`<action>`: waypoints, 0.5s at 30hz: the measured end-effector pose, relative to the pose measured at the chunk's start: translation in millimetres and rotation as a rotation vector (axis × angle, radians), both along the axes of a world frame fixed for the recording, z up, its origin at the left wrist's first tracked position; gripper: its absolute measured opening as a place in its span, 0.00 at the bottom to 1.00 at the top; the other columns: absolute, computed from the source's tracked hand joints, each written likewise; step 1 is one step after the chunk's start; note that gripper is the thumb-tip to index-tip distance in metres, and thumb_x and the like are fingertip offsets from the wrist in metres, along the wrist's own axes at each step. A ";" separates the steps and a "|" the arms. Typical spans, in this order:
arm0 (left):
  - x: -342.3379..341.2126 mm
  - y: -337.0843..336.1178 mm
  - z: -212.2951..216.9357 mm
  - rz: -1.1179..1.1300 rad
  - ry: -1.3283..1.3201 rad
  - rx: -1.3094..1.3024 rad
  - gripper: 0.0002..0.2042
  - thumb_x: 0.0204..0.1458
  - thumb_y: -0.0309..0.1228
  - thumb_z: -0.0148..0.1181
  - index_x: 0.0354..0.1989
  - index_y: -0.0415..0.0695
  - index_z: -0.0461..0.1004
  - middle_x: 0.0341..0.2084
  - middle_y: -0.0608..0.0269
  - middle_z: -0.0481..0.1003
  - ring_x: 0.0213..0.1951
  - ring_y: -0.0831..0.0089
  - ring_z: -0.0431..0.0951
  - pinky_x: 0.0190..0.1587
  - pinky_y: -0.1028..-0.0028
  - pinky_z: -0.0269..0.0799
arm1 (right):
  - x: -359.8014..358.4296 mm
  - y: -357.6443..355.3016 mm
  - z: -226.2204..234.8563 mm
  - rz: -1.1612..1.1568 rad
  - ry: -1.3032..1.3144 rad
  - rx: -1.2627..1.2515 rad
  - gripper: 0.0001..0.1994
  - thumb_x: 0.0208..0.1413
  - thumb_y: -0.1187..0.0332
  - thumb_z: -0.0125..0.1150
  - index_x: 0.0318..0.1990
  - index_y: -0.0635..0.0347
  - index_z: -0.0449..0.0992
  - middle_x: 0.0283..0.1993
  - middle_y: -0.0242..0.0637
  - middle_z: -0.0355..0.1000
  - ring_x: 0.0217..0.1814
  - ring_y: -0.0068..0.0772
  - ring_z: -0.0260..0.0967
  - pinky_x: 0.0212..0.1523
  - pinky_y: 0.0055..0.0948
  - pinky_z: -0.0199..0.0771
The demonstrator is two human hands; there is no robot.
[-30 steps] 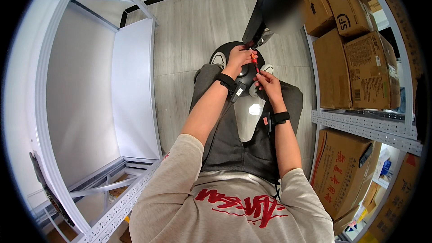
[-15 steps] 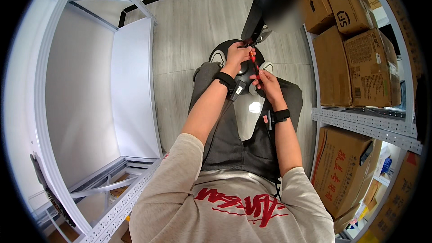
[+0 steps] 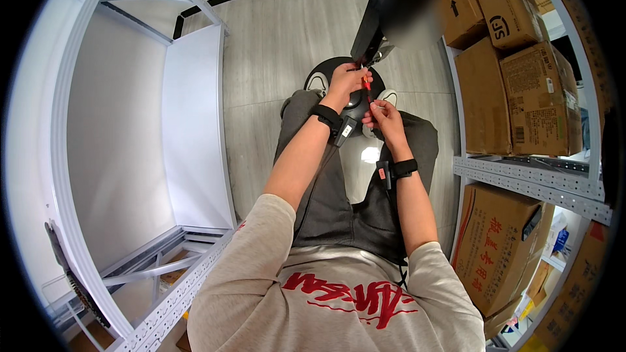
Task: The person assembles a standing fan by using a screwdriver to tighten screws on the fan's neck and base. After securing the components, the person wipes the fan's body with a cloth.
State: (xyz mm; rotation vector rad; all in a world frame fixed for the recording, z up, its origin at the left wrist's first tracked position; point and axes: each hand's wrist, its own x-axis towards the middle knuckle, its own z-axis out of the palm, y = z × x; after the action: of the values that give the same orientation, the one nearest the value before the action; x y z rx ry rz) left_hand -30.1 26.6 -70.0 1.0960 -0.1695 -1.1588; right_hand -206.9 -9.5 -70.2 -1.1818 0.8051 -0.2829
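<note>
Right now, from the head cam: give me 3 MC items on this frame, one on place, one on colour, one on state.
1. Where do the stacked cardboard boxes sit?
A. on the metal shelving at the person's right
B. on the floor at the left
C. on the person's lap

2. What colour is the screwdriver handle?
A. blue
B. red
C. green

3. What is the left hand doing?
A. hanging free
B. resting on a knee
C. gripping the screwdriver at the black fan pole

Answers: 1 A, the boxes fill the right-hand shelves; 2 B, red shows between the hands; 3 C, the fingers close round it while the right hand is just below.
</note>
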 end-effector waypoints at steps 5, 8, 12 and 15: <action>-5.4 1.0 5.3 -0.029 0.024 0.053 0.19 0.53 0.22 0.56 0.50 0.28 0.61 0.38 0.46 0.76 0.38 0.63 0.80 0.42 0.70 0.76 | -3.5 -4.2 0.9 0.007 -0.023 0.060 0.16 0.64 0.59 0.50 0.50 0.63 0.67 0.35 0.36 0.74 0.34 0.24 0.73 0.32 0.22 0.72; 0.3 -0.6 -0.4 -0.091 -0.023 0.039 0.20 0.55 0.23 0.55 0.53 0.27 0.57 0.41 0.43 0.75 0.41 0.60 0.79 0.44 0.68 0.76 | -1.5 -3.8 -0.9 -0.010 -0.019 0.020 0.15 0.62 0.62 0.53 0.50 0.62 0.68 0.35 0.36 0.74 0.33 0.23 0.73 0.31 0.20 0.71; -3.8 -2.4 -0.6 -0.072 -0.026 0.046 0.16 0.55 0.20 0.51 0.50 0.26 0.60 0.42 0.44 0.75 0.42 0.60 0.78 0.45 0.68 0.76 | -0.4 -3.0 -5.4 -0.059 0.053 -0.139 0.14 0.58 0.67 0.60 0.49 0.61 0.70 0.33 0.34 0.75 0.32 0.20 0.73 0.29 0.17 0.71; -5.1 -1.8 1.8 -0.064 -0.021 0.043 0.14 0.54 0.19 0.49 0.48 0.26 0.63 0.42 0.45 0.75 0.43 0.61 0.78 0.45 0.69 0.75 | 0.7 -0.8 -5.1 -0.091 0.102 -0.234 0.15 0.54 0.69 0.63 0.48 0.61 0.71 0.31 0.31 0.75 0.31 0.19 0.73 0.27 0.17 0.71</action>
State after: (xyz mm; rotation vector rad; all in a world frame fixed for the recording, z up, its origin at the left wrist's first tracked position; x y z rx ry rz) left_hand -35.2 24.8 -68.2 1.1480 -0.1977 -1.2132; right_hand -206.2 -10.2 -75.3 -1.3885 0.9350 -0.4030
